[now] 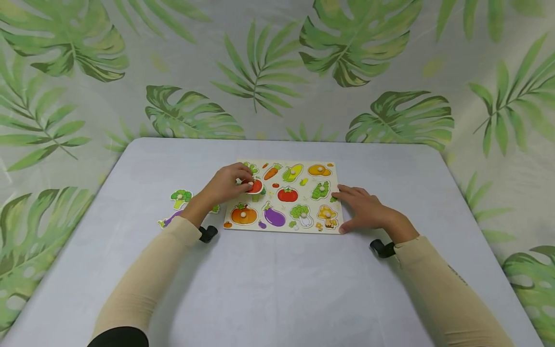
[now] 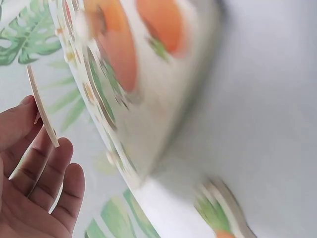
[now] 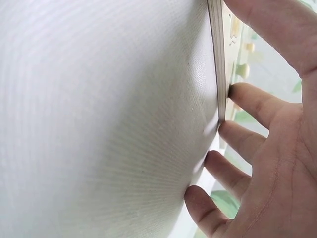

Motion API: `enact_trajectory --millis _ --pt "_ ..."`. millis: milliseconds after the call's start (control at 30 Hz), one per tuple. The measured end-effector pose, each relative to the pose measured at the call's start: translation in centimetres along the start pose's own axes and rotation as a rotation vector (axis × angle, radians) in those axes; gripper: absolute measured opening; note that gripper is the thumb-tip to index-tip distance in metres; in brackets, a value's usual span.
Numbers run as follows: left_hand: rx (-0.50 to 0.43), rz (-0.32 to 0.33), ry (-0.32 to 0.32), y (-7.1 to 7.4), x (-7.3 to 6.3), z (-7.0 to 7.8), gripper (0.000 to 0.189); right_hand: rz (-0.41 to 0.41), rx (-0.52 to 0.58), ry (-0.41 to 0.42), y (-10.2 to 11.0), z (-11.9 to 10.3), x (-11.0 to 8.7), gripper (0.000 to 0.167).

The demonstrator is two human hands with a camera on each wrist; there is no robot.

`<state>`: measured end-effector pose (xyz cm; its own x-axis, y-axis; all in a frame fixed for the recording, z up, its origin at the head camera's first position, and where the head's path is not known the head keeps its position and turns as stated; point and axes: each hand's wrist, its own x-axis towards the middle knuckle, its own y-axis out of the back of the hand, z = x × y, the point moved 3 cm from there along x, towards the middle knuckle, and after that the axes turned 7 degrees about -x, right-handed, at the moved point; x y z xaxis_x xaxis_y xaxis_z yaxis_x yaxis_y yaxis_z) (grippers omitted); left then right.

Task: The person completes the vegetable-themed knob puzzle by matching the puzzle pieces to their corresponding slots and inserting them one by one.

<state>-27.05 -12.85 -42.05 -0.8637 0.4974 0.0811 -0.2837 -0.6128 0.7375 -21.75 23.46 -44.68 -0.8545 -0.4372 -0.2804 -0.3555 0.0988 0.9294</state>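
My left hand [image 1: 228,183] pinches a red tomato puzzle piece [image 1: 256,186] over the left part of the wooden vegetable board [image 1: 303,229]. In the left wrist view, that piece [image 2: 43,109] is seen edge-on between thumb and fingers, apart from the board. Spread along the board's right edge, my right hand [image 1: 363,208] touches it with fingertips and thumb. The board's edge [image 3: 218,54] also shows in the right wrist view. Several knobbed pieces sit in the board, among them a pumpkin [image 1: 244,215] and a corn cob [image 1: 293,172]. Printed tomato [image 1: 288,194] and eggplant [image 1: 274,217] pictures show no knob.
Left of the board lie a loose broccoli piece [image 1: 180,196] and an eggplant piece [image 1: 171,219], partly behind my left forearm. Another loose piece [image 1: 215,209] with green on it is near my wrist. A white cloth [image 1: 277,289] covers the table.
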Motion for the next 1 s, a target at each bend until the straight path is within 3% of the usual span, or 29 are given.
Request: enact_trajectory --millis 233,467,567,700,867,1000 --pt "0.019 -0.052 -0.011 -2.1 1.6 2.0 0.012 -0.006 -0.001 0.007 -0.3 0.1 0.1 0.097" --pt "0.043 -0.088 -0.079 -4.2 3.0 3.8 0.008 0.004 0.011 0.008 -0.3 0.2 0.0 0.097" --pt "0.041 -0.113 -0.072 -5.0 3.5 4.3 0.008 0.001 0.014 0.007 -0.2 0.2 -0.1 0.096" --pt "-0.02 -0.131 -0.007 -6.1 4.2 4.3 0.014 -0.004 0.014 0.002 -0.2 0.2 -0.1 0.096" --pt "-0.125 -0.097 0.111 -6.7 4.5 3.4 0.016 -0.006 0.002 0.006 -0.2 0.2 0.0 0.096" --pt "-0.133 -0.085 0.149 -6.7 4.5 2.9 0.016 -0.004 -0.001 0.007 -0.1 0.3 0.1 0.096"
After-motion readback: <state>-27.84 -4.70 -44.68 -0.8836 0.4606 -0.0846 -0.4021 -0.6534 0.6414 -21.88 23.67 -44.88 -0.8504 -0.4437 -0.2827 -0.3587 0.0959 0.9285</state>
